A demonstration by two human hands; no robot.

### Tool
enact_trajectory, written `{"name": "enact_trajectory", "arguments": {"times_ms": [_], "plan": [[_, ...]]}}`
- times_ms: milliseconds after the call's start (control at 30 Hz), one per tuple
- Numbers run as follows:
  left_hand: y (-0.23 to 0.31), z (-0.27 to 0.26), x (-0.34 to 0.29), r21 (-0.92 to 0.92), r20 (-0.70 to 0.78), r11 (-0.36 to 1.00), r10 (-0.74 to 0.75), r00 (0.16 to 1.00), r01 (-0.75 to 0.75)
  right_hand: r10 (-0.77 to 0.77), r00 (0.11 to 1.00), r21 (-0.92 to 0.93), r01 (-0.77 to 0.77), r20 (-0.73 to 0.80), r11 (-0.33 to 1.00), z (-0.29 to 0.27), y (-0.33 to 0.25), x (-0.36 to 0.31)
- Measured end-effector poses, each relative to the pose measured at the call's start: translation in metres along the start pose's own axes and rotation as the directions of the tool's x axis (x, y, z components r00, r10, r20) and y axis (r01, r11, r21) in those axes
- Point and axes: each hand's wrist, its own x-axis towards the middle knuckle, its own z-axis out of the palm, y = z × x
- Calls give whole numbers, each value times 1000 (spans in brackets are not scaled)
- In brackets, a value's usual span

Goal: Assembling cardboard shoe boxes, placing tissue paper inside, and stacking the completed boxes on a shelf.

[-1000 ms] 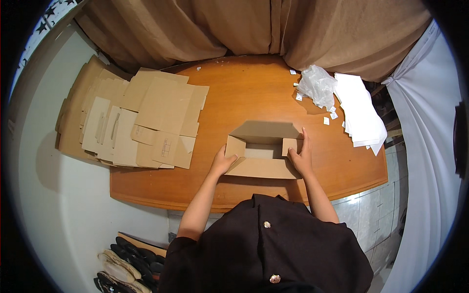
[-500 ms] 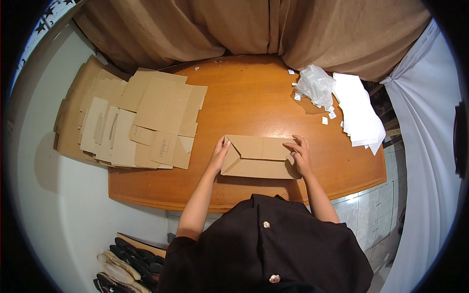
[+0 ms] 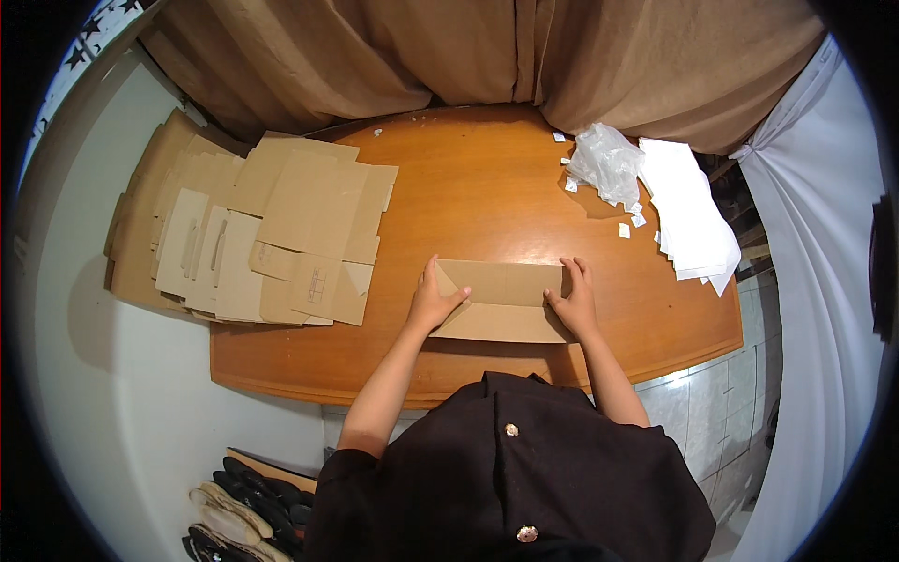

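A brown cardboard box (image 3: 506, 324), long and narrow, lies before me near the table's front edge, with a crease line running along its middle. At the box's left end is my left hand (image 3: 434, 303), its fingers along the outside and its thumb reaching over onto the folded flap. My right hand (image 3: 575, 303) grips the opposite end in the same way, thumb on the inner side and fingers behind the edge. Both hands are closed on the cardboard. What lies beneath the flaps is hidden.
Flattened cardboard boxes (image 3: 309, 215) are piled on the left of the wooden table (image 3: 468, 187). A crumpled clear plastic bag (image 3: 604, 164), small white paper pieces (image 3: 638, 220) and white sheets (image 3: 688, 220) lie at right. Shoes (image 3: 248, 506) stand at lower left. Brown curtains (image 3: 337, 56) hang behind.
My left thumb has moved inward over the left flap. My right fingers have shifted from above the flap to the right end. The dark gap along the box's middle no longer shows.
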Motion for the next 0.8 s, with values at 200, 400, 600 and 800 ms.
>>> {"name": "enact_trajectory", "arguments": {"times_ms": [200,400,600,800], "plan": [[-8,-18,6,-392,200,864,-254,946,315,343,935,303,-355,93,884,-5,49,8],[22,-30,-6,-504,271,814,-168,948,288,621,719,488,-682,312,545,-39,-2,9],[29,-56,0,-852,-11,513,182,983,-105,466,883,844,-297,65,446,-69,-6,17],[6,-30,-58,-543,-138,807,189,972,-234,379,924,822,-250,45,512,-39,23,-33]]}}
